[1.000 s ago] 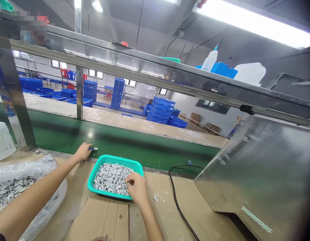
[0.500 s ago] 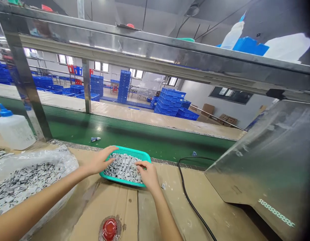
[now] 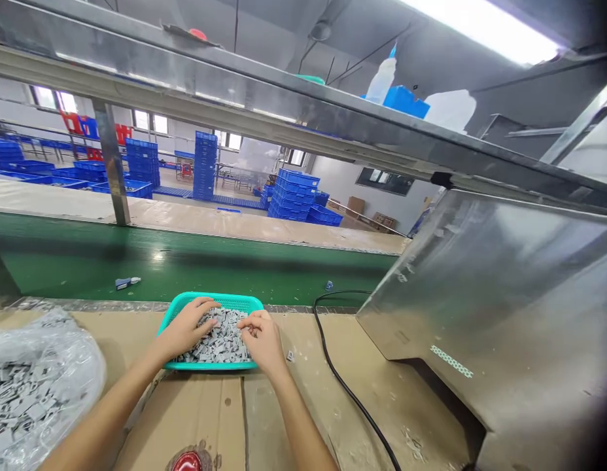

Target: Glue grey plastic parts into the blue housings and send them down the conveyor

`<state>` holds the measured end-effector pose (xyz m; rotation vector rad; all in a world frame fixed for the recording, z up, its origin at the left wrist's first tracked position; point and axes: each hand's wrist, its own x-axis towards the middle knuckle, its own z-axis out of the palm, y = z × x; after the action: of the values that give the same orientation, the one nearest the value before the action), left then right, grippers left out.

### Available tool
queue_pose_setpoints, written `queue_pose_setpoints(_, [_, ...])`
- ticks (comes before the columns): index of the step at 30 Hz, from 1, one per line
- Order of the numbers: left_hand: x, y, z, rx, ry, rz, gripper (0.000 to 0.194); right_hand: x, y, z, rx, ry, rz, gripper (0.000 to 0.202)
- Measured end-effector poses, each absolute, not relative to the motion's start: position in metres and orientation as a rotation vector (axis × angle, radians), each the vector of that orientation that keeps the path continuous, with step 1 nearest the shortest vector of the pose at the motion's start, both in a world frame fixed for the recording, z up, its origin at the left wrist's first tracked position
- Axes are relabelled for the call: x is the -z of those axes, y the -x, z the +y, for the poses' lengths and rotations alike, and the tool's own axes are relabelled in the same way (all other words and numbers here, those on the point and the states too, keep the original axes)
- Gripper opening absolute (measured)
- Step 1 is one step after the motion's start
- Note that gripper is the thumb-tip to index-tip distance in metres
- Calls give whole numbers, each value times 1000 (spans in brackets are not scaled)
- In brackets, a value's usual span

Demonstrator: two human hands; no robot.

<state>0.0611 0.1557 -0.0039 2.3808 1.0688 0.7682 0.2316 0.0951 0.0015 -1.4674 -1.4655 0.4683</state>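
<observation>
A turquoise plastic basket (image 3: 210, 367) filled with small grey plastic parts (image 3: 220, 347) stands at the bench's far edge. My left hand (image 3: 188, 327) reaches over its left side, fingers stretched and thumb apart, palm down above the parts. At the right side of the basket, my right hand (image 3: 262, 340) is bent over the heap. Its thumb and fingertips are drawn together in a pinch; whatever lies between them is too small to make out. One loose grey part (image 3: 290, 356) lies on the cardboard right of the basket.
A clear plastic bag (image 3: 87, 356) of grey parts lies at left. A red domed button (image 3: 187, 462) sits near the front. Black cable (image 3: 340, 386) crosses the bench beside a metal panel (image 3: 460, 281). Behind runs a green belt (image 3: 225, 265), under a metal shelf (image 3: 264, 91).
The view has swung to the right, so the scene sits further left. My left hand has moved inward from the basket's left rim over the parts. My right hand stays at the right side.
</observation>
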Motion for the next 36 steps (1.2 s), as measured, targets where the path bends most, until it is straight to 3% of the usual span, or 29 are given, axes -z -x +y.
queue_pose_setpoints(14, [-2, -59, 157, -850, -2302, 1032, 27, 8, -239, 102, -766, 1323, -1364, 15])
queue_pose_setpoints(23, [2, -59, 159, -838, -2285, 1023, 27, 2, -234, 99, -887, 1230, -1260, 30])
queue_pose_setpoints(28, [-1, -59, 158, -867, -2263, 1057, 27, 4, -236, 100, -983, 1201, -1170, 13])
queue_pose_setpoints(36, [-3, -57, 155, -1002, -2165, 1292, 34, 1, -267, 71, -895, 1217, -937, 17])
